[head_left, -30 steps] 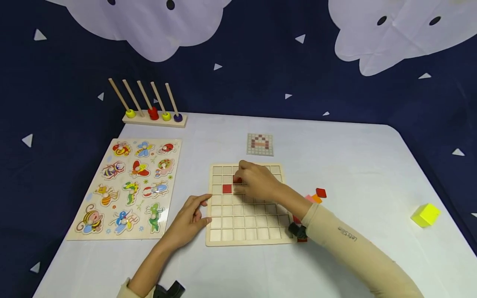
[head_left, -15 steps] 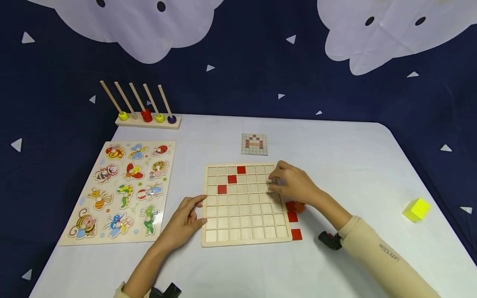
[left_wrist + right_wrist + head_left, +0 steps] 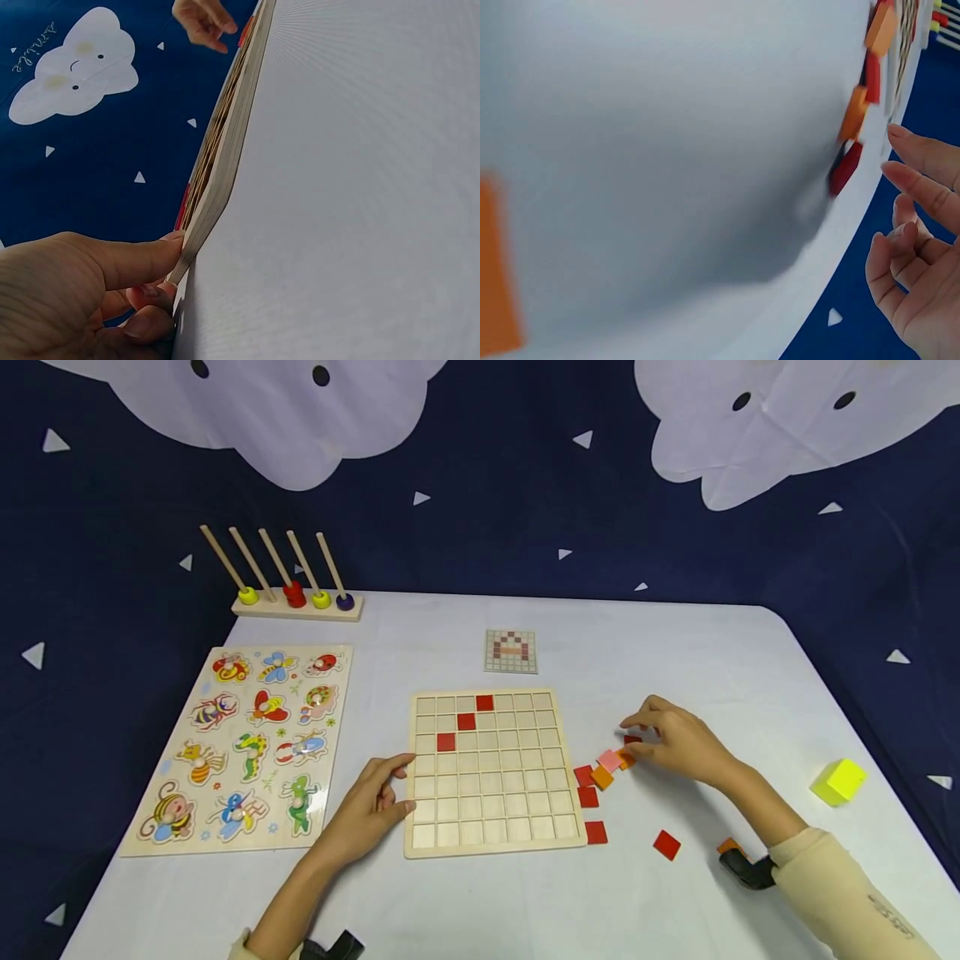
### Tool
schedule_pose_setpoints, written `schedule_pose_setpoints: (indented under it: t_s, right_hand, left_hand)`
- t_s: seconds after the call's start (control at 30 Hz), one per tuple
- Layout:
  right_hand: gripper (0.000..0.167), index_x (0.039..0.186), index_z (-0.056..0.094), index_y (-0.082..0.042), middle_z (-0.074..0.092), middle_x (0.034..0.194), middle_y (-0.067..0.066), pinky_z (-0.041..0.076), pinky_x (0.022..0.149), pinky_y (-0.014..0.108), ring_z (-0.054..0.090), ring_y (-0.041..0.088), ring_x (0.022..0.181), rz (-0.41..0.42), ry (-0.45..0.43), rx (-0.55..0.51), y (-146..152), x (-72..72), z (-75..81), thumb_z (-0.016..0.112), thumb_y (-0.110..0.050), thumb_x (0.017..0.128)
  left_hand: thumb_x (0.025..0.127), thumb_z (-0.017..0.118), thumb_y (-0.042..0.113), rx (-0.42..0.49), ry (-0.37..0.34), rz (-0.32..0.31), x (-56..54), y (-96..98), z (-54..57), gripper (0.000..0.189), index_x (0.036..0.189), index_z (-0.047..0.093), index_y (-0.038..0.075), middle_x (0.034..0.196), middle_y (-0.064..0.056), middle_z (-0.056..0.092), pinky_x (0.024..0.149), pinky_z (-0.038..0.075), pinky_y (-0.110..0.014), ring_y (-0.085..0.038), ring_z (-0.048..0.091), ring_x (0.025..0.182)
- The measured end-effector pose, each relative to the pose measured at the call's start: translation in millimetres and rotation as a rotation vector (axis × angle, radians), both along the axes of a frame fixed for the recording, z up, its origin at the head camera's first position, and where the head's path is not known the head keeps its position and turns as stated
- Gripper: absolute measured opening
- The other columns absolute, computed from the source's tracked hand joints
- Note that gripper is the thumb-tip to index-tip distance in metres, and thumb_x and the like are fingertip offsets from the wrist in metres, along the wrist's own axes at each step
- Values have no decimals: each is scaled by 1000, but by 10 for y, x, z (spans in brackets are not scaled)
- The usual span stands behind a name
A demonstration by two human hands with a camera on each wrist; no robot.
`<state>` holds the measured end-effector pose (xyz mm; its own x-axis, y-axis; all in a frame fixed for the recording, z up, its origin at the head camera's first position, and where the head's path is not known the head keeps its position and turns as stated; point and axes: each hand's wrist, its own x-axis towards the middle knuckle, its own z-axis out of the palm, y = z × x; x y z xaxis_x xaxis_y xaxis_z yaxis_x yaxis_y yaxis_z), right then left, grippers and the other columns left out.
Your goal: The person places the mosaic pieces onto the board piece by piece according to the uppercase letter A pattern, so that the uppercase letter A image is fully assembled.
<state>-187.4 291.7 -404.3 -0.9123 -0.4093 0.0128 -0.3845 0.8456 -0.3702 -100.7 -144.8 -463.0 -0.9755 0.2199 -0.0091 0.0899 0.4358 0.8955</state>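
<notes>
A square wooden grid board [image 3: 495, 852] lies in the middle of the table, with three red tiles, such as the red tile [image 3: 446, 742], set in its cells along a diagonal. My left hand [image 3: 367, 802] rests its index finger and thumb against the board's left edge; the left wrist view shows this contact close up at the board's edge [image 3: 225, 180]. To the right of the board, my right hand [image 3: 686, 743] is over a red tile [image 3: 632, 740], thumb and fingers apart. In the right wrist view, a gap shows between the fingertips and the dark red tile [image 3: 846, 169].
Loose tiles lie right of the board, among them a pink tile [image 3: 609, 761] and a red tile [image 3: 667, 845]. A pattern card [image 3: 511, 651] lies behind the board. An insect puzzle [image 3: 240, 743], a peg stacker [image 3: 296, 608] and a yellow block [image 3: 838, 782] stand around.
My right hand has moved from over the board out to the right, above the loose tiles. A red tile it was over now shows in the grid. The left hand stays at the board's edge.
</notes>
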Motion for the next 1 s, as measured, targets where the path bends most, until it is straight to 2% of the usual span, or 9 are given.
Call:
schedule_pose_setpoints:
  t_s: [0.27, 0.47, 0.63, 0.83, 1.0]
  right_hand:
    - [31, 107, 76, -3, 57, 89, 1, 40, 67, 27, 49, 17, 78, 5, 3, -8, 209, 16, -100, 84, -13, 78]
    - [29, 105, 76, -2, 57, 90, 1, 41, 67, 27, 49, 16, 79, 27, -11, -26, 238, -6, -152, 83, -11, 78]
    - [26, 101, 75, -2, 58, 89, 0, 43, 68, 27, 50, 16, 79, 34, 13, -34, 241, 5, -170, 83, -9, 77]
    - [26, 97, 74, -3, 56, 88, 0, 42, 66, 26, 49, 15, 77, 43, 53, -21, 239, 5, -163, 85, -10, 75]
    - [25, 98, 74, -3, 56, 89, 2, 41, 65, 28, 49, 17, 77, 45, 71, -2, 127, -49, -91, 83, -9, 76]
  left_hand:
    - [87, 70, -2, 1, -8, 5, 4, -1, 5, 61, 143, 49, 7, 114, -10, 49, 61, 38, -19, -6, 42, 74]
    - [87, 70, -1, -2, -10, 4, 0, -1, -1, 61, 144, 48, 8, 114, -10, 49, 61, 38, -19, -6, 42, 74]
    - [87, 70, -1, 0, 0, -4, -9, -1, -15, 61, 143, 49, 8, 114, -10, 48, 62, 38, -19, -6, 42, 74]
    - [87, 71, -1, 1, 1, -7, -12, 1, -12, 61, 143, 49, 8, 114, -10, 49, 62, 38, -19, -6, 42, 74]
    - [86, 71, -1, -6, -1, 0, -15, -4, -8, 61, 143, 49, 7, 113, -9, 49, 62, 38, -19, -6, 42, 74]
